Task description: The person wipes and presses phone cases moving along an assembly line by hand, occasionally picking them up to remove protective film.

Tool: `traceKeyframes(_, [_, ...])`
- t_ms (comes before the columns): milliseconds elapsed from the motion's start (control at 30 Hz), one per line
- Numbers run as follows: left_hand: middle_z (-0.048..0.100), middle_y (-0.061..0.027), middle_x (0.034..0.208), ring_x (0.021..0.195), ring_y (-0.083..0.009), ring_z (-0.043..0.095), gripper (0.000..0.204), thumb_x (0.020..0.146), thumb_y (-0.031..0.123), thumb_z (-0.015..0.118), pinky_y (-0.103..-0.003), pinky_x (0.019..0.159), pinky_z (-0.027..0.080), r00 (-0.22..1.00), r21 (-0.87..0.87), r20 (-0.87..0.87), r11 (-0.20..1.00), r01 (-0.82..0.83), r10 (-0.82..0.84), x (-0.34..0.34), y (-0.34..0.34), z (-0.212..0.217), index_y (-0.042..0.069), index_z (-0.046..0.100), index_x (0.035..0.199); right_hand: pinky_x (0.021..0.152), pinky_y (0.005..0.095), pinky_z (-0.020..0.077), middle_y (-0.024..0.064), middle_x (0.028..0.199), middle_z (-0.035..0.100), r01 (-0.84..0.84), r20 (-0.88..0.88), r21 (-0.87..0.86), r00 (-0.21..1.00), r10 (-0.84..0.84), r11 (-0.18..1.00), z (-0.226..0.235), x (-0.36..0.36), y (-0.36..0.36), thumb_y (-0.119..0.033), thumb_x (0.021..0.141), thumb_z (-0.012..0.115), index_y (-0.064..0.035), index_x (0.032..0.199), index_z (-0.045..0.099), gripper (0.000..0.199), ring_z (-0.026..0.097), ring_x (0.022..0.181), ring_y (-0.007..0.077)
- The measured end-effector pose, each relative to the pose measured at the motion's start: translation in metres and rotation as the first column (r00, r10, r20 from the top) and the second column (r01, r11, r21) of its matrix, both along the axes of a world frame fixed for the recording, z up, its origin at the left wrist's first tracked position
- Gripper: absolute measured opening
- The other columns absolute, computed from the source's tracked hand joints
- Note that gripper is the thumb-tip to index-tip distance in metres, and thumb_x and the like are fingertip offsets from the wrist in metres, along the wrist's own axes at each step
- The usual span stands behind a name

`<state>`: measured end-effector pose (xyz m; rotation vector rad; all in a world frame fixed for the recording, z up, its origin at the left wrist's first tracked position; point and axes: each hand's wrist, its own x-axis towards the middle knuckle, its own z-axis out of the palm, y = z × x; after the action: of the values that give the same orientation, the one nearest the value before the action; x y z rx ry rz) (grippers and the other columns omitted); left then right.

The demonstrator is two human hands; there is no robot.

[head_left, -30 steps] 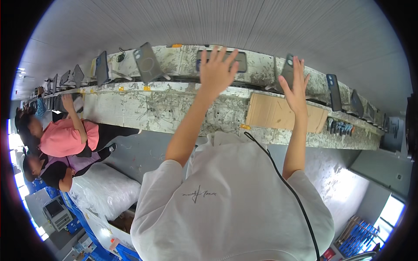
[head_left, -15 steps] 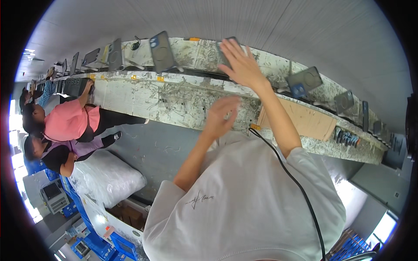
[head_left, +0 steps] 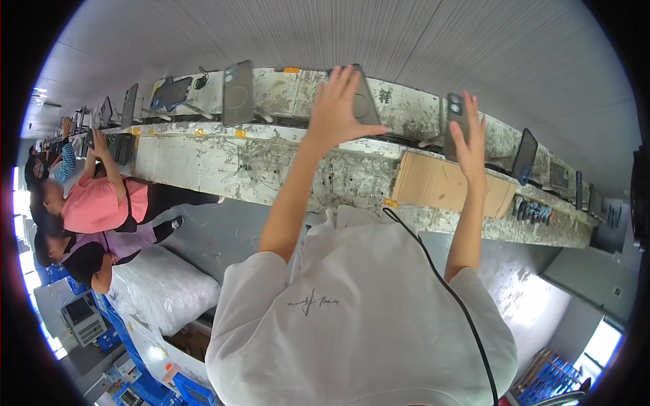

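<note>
Long worn workbench (head_left: 284, 169) runs left to right across the far side of the scene, its surface scratched and pale. A row of dark phones stands propped along it.

Cardboard sheet (head_left: 440, 184) lies flat on the bench's near edge, right of centre, below the right hand.

White-shirted torso (head_left: 359, 325) of the wearer fills the near middle; a black cable (head_left: 447, 291) runs over it toward the bench.

Co-workers at far left: one in a pink shirt (head_left: 101, 203), another in purple just nearer, both reaching to the same bench.

Left hand (head_left: 342, 101): fingers spread, palm laid over a dark phone (head_left: 362, 95) that stands tilted on the bench. Thumb hooks its right edge. Looks like a loose hold, not a clenched one; the palm hides the contact, so I can't confirm a real grasp.

Right hand (head_left: 467, 139): fingers extended upward, fingertips against a second phone (head_left: 455, 111) with a camera cluster at its top. Touching, not closed around it.

Key relation: both phones stand with long axes running away from the wearer, each directly beyond its own hand. Left phone sits further under its palm; right phone is met only at the fingertips.

Another upright phone (head_left: 238, 93) stands well left of the left hand, untouched.
</note>
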<state>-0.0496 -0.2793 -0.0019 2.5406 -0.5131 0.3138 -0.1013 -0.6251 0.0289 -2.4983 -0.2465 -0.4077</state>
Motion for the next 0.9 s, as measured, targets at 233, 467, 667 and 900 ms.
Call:
traceKeyframes(233, [0.025,-0.0264,0.184,0.171,-0.0452,0.02,0.11,0.088,0.056,0.088,-0.064,0.138,0.014,0.993,-0.257,0.105,0.963,0.079,-0.053,-0.045,-0.073,-0.018,0.003,0.04,0.172,0.131,0.0566,0.0367,0.0166,0.159,0.065,-0.479,0.219,0.31,0.877,0.428,0.821,0.058,0.005,0.152,-0.028,0.102,0.079,-0.0079,0.154,0.066,0.057,0.05,0.159,0.0409])
traceKeyframes(467, [0.078,-0.0183,0.139,0.128,-0.035,0.075,0.035,0.095,0.015,0.085,-0.046,0.112,0.055,0.684,-0.622,-0.514,0.774,0.118,-0.518,-0.154,-0.017,-0.021,0.004,0.081,0.128,0.135,0.0669,0.021,0.02,0.178,0.039,-0.345,0.139,-0.205,0.916,0.376,0.916,-0.001,0.042,0.23,-0.057,0.102,0.074,-0.0153,0.166,0.054,0.078,0.028,0.169,0.0428])
traceKeyframes(667, [0.082,-0.0104,0.115,0.115,-0.0281,0.075,0.023,0.094,0.01,0.089,-0.041,0.103,0.057,0.939,-0.472,0.112,0.849,-0.237,0.324,-0.104,0.084,0.01,0.004,0.08,0.114,0.132,0.0757,0.0164,0.0209,0.183,0.031,-0.184,0.067,-0.266,0.976,0.208,0.946,-0.03,0.032,0.148,-0.063,0.099,0.074,-0.0237,0.168,0.054,0.082,0.023,0.171,0.0446])
traceKeyframes(900, [0.04,-0.039,0.165,0.158,-0.0558,0.035,0.127,0.076,0.08,0.087,-0.077,0.128,0.017,0.794,-0.174,0.174,0.812,-0.557,0.582,-0.007,0.036,-0.013,-0.006,0.047,0.162,0.133,0.0752,0.0107,0.0124,0.186,0.03,-0.064,-0.034,-0.209,0.998,0.059,0.976,-0.024,0.017,0.047,-0.062,0.095,0.079,-0.028,0.17,0.053,0.086,0.019,0.173,0.0394])
